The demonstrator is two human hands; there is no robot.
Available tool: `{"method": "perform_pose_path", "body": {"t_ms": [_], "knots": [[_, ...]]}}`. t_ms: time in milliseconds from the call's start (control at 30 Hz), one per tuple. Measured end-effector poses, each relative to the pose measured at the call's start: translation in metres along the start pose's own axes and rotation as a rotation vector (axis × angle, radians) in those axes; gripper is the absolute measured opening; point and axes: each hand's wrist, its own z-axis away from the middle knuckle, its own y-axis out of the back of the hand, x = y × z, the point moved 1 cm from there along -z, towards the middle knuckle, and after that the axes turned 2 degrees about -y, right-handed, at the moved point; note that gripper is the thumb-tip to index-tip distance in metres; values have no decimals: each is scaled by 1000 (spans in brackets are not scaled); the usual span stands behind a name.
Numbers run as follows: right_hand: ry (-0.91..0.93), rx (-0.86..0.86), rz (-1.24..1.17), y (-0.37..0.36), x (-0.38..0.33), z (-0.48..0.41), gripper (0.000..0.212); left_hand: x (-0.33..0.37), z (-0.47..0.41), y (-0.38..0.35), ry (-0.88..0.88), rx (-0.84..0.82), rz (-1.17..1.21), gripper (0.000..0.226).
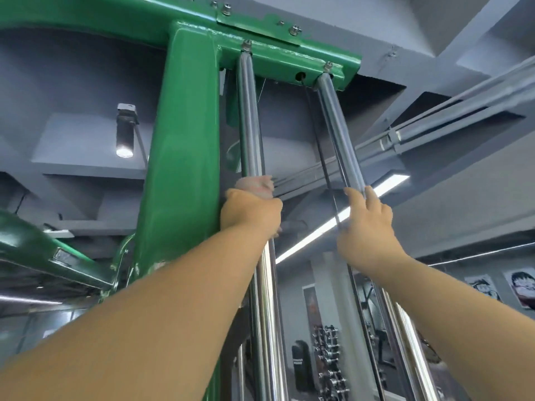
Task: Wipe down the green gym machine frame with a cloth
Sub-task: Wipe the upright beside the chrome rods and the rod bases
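Viewpoint: head camera tilted steeply upward along the machine toward the grey ceiling [434, 21].
Frame: glossy green-painted steel gym machine frame [179, 157]; thick upright post left of centre, joined at its top to a bolted horizontal green cross-member.
Guide rods: two polished chrome guide rods, left rod [249, 117] and right rod [337, 123], hang from the cross-member and run down past both arms.
Cable: thin black cable [321, 157] just beside the right rod, on its left.
Cloth: small pale pink cloth [256, 185], bunched against the left rod, directly above the left hand, next to the green post.
Left hand [250, 214]: fingers curled round the left rod, clamping the cloth to it.
Right hand [369, 224]: fingers wrapped round the right rod; carries no cloth.
Background: lit strip light [341, 215], cylindrical spot lamp [125, 131], dumbbell rack [328, 360], wall posters [518, 287].
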Motion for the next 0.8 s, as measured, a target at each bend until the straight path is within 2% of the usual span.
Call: {"method": "perform_pose_path", "body": {"t_ms": [67, 133, 200, 267, 333, 400, 533, 633, 700, 800], "knots": [[59, 17, 3, 1, 0, -15, 76, 19, -20, -3, -65, 83, -21, 54], [160, -17, -3, 0, -2, -34, 78, 43, -42, -11, -155, 171, -119, 66], [182, -83, 14, -10, -4, -43, 80, 56, -54, -11, -215, 232, -233, 82], [159, -150, 41, -21, 2, -48, 89, 58, -56, -15, -262, 218, -283, 90], [129, -211, -2, -36, 5, -44, 98, 45, -48, -11, -290, 211, -299, 87], [86, -194, -87, -43, 9, -40, 101, 31, -31, -12, -330, 225, -308, 81], [56, -132, -151, -55, 8, -28, 95, -10, 19, -12, -394, 218, -347, 61], [33, -134, -204, -66, 3, -21, 100, -26, 37, -10, -389, 165, -403, 64], [53, -89, -237, -65, 4, -23, 89, -15, 26, -11, -340, 167, -378, 71], [38, -6, -261, -45, 7, -28, 58, 16, -8, -7, -260, 156, -297, 79]]}}
